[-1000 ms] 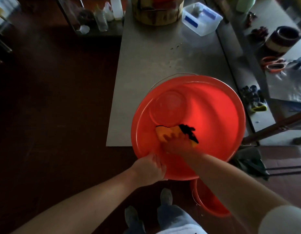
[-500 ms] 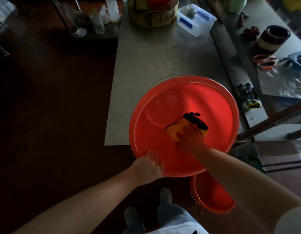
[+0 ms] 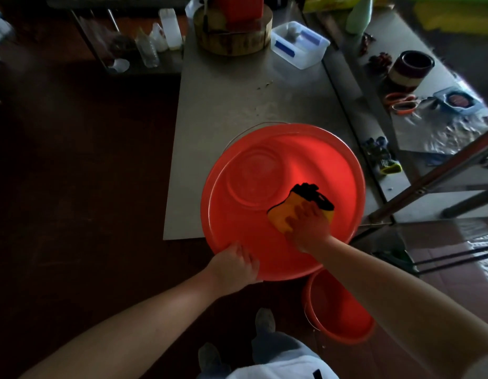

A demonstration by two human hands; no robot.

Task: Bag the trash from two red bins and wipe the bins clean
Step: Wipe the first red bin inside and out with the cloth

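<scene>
A large red bin (image 3: 333, 160) stands tilted toward me on the near end of a metal table (image 3: 237, 105). My left hand (image 3: 234, 265) grips its near rim. Inside the bin, my right hand (image 3: 309, 225) presses an orange and black cloth (image 3: 292, 206) against the right inner wall, fingers spread over it. A second, smaller red bin (image 3: 338, 315) stands on the floor under my right forearm, partly hidden by it.
On the table's far end stand a round wooden block (image 3: 234, 36) and a clear plastic box (image 3: 300, 43). To the right, another counter (image 3: 417, 75) holds orange scissors (image 3: 400, 103), a dark jar (image 3: 409, 68) and gloves (image 3: 382, 158). Dark floor lies to the left.
My right hand has slid the cloth from the bin's near wall up and to the right. My left hand has kept its hold on the rim.
</scene>
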